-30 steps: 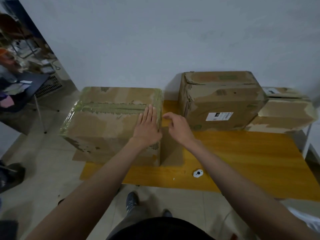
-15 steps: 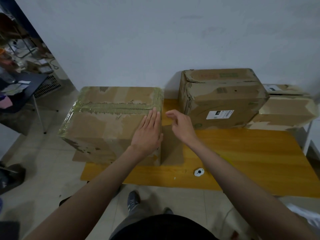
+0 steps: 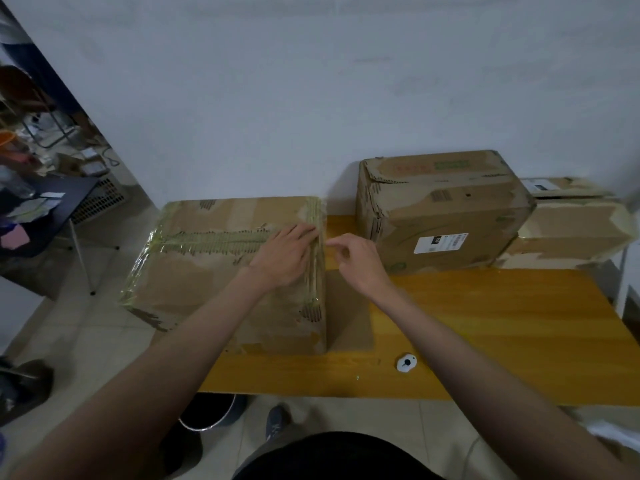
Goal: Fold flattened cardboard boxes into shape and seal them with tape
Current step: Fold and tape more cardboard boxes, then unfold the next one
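Taped box: a closed cardboard box [image 3: 221, 268] is set on the left end of the wooden table [image 3: 485, 327], its left part overhanging the table's edge; yellowish clear tape [image 3: 211, 239] is run along its top seam and down its right edge.

Left arm: it is stretched forward from the lower left, the forearm laid across the box's near face.

Left hand: the left hand [image 3: 284, 254] is laid palm down on the box top, at the right end of the tape seam.

Left fingers: they are held nearly straight and close together, the tips [image 3: 310, 230] pressed on the tape just beside the box's right edge; nothing is gripped.

Right arm: it is reached in from the lower right, above the table.

Right hand: the right hand [image 3: 360, 263] is held in the air just to the right of the box's top right edge, apart from the cardboard as far as can be seen.

Right fingers: they are loosely curled, thumb and forefinger [image 3: 334, 242] brought near each other and pointed at the box's edge; whether a tape end is pinched cannot be told.

Other boxes: a second box [image 3: 440, 209] with a white label is stood at the back of the table, and a third box [image 3: 571, 226] is seen just beside it to the right.

Table surface: a small white round object [image 3: 406, 363] is laid near the front edge.
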`<state>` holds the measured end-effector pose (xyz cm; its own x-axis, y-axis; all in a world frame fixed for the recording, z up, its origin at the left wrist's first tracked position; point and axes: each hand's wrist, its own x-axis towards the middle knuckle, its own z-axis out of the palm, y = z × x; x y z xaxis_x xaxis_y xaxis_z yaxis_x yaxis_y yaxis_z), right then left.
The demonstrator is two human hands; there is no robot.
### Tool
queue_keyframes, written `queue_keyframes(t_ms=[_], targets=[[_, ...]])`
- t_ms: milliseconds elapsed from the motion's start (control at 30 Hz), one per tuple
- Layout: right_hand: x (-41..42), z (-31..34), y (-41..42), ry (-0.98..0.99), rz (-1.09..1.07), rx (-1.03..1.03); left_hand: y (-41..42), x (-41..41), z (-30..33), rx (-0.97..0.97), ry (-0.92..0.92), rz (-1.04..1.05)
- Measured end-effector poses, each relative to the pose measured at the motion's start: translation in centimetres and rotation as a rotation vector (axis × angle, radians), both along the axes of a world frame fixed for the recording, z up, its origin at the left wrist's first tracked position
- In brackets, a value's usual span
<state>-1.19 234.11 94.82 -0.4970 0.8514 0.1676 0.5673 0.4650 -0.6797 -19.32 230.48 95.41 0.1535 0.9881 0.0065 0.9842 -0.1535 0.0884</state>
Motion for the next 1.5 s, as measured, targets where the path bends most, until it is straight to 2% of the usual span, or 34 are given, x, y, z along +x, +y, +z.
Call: queue_keyframes(t_ms=[100, 233, 433, 533, 633, 733, 833, 967, 1200, 1333, 1500], targets=[[-1.4, -0.4, -0.6, -0.018, 0.006, -0.025, 2.2, -2.3, 0.9, -0.039, 0.062, -0.125], [-3.5, -0.1, -0.3, -0.027, -0.093, -0.078, 5.2, -4.3, 2.1, -0.063, 0.130, -0.293], [-6.0, 0.6, 1.5, -0.048, -0.233, -0.185, 9.1, -5.1, 3.7, -0.105, 0.096, -0.489], [-6.7, 0.5, 2.0, -0.043, -0.283, -0.165, 11.1, -5.8, 3.8, -0.156, 0.140, -0.538], [-6.9, 0.1, 1.9, 0.010, -0.320, -0.111, 13.1, -6.7, 3.6, -0.229, 0.169, -0.537], [-7.2, 0.1, 2.3, -0.007, -0.349, -0.185, 15.1, -7.6, 2.9, -0.249, 0.145, -0.555], [-7.6, 0.5, 3.6, -0.064, -0.341, -0.272, 16.7, -8.2, 2.2, -0.286, 0.051, -0.576], [-8.4, 1.1, 4.9, -0.044, -0.336, -0.263, 18.0, -8.7, 1.0, -0.335, -0.091, -0.567], [-9.6, -0.4, 5.8, -0.074, -0.413, -0.271, 18.8, -9.6, -1.1, -0.358, -0.263, -0.449], [-10.0, -0.2, 6.1, -0.107, -0.419, -0.313, 18.2, -10.0, -1.7, -0.363, -0.289, -0.428], [-9.5, 0.9, 5.6, 0.002, -0.485, -0.360, 17.6, -9.6, -2.1, -0.295, -0.315, -0.413]])
